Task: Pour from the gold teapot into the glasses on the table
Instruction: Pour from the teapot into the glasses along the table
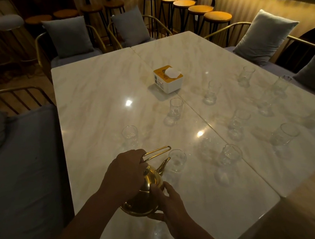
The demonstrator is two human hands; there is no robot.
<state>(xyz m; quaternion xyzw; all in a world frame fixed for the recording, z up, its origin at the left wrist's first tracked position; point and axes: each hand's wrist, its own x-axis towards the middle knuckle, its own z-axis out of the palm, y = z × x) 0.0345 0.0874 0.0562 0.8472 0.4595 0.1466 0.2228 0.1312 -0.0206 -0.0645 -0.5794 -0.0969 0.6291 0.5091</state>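
Plainly the gold teapot (151, 179) is held tilted over the marble surface (97, 98), spout beside the nearest glass (177, 160). The left hand (126, 170) grips its wire handle (156, 152) and the right hand (170, 203) cups the belly. Polished metal looks slick, probably weighty, so this two-handed hold suits it.

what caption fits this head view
Left hand gripping the handle, right hand cradling the body, gold teapot tipped toward a glass.

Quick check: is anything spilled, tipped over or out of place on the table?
Nothing stands out. The glasses in view stand upright on the marble table, and no puddle shows near the gold teapot or the glass at its spout. Dim light could hide a small clear spill.
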